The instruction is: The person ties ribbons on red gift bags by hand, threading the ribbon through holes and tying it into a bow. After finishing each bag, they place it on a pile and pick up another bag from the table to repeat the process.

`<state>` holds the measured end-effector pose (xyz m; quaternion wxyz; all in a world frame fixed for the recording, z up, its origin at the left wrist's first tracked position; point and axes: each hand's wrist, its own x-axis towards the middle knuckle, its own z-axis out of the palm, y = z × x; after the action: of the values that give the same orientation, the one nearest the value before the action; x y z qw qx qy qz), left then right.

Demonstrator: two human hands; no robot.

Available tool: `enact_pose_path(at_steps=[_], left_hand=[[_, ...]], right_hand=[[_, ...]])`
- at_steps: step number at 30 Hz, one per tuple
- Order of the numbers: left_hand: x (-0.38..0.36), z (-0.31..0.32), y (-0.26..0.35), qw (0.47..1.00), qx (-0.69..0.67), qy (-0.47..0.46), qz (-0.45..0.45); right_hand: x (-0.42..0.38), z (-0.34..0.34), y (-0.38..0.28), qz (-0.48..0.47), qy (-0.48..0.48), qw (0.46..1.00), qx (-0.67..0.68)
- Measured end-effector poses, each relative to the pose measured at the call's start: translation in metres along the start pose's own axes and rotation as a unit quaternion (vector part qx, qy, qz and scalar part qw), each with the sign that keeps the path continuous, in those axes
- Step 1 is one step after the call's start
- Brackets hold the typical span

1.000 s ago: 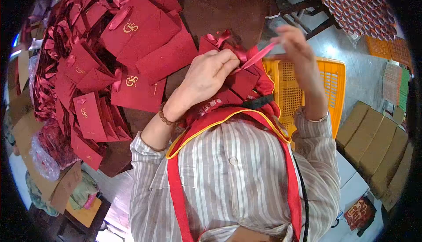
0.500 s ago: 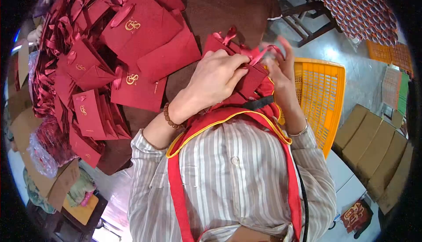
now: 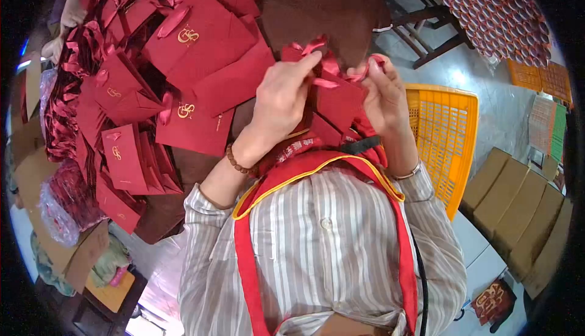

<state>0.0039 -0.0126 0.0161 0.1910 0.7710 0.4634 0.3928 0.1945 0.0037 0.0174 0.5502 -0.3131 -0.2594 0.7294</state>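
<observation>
A red paper gift bag [image 3: 341, 101] lies in front of my chest, with a glossy red ribbon [image 3: 329, 64] at its top edge. My left hand [image 3: 281, 99], a beaded bracelet at its wrist, is closed at the bag's left side, a ribbon strand showing at its fingers; its fingertips are partly hidden. On the other side, my right hand [image 3: 385, 92] pinches a looped ribbon end between thumb and finger. Under the bag is a red apron [image 3: 317, 153] with yellow trim.
Many red bags with gold lettering [image 3: 201, 43] are heaped on the brown table [image 3: 304, 7] to the left. Another person's hands [image 3: 72, 19] are at the far left. A yellow plastic crate [image 3: 448, 141] stands at right, with cardboard boxes [image 3: 512, 202] beyond.
My hands have drawn apart. The left one has shifted left off the middle of the bag, and the right one now pinches the ribbon, its fingers no longer blurred.
</observation>
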Motion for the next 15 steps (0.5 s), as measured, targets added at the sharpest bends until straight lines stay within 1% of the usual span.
enact_pose_path(at_steps=[1, 2, 3, 5, 6, 7, 8, 9, 10, 12, 13, 15], left_hand=[[0.001, -0.003, -0.002, 0.999, -0.011, 0.035, -0.016], [0.000, -0.009, 0.000, 0.996, 0.085, 0.006, -0.038], [0.001, -0.012, -0.002, 0.995, 0.086, 0.008, -0.039], [0.002, -0.017, -0.006, 0.988, -0.070, -0.057, -0.122], [0.003, -0.021, -0.007, 0.984, -0.093, -0.087, -0.123], [0.003, -0.022, -0.008, 0.984, -0.093, -0.084, -0.126], [0.004, -0.023, -0.009, 0.954, -0.228, -0.099, -0.166], [0.005, -0.024, -0.009, 0.905, -0.357, -0.113, -0.203], [0.004, -0.020, -0.011, 0.905, -0.358, -0.112, -0.202], [0.002, -0.010, -0.015, 0.889, -0.429, 0.035, -0.159], [0.003, -0.011, -0.018, 0.937, -0.311, 0.070, -0.145], [0.007, -0.008, -0.013, 0.919, -0.324, 0.076, -0.212]], right_hand=[[0.000, 0.000, 0.000, 0.001, -0.002, 1.000, 0.000], [0.000, 0.001, 0.000, 0.028, 0.005, 0.998, 0.048], [0.001, 0.000, -0.001, 0.054, 0.012, 0.994, 0.097], [0.005, -0.006, -0.002, 0.059, 0.014, 0.993, 0.098], [0.006, -0.010, -0.002, 0.063, 0.019, 0.993, 0.100], [0.009, -0.013, -0.002, 0.066, 0.017, 0.993, 0.098], [0.011, -0.017, -0.002, 0.081, 0.010, 0.991, 0.102], [0.013, -0.020, -0.004, 0.095, 0.002, 0.990, 0.107], [0.014, -0.021, -0.007, 0.095, 0.002, 0.990, 0.106], [0.016, -0.022, -0.012, 0.091, -0.017, 0.992, 0.085], [0.016, -0.021, -0.013, 0.090, -0.016, 0.992, 0.085], [0.015, -0.018, -0.014, 0.088, 0.008, 0.991, 0.098]])
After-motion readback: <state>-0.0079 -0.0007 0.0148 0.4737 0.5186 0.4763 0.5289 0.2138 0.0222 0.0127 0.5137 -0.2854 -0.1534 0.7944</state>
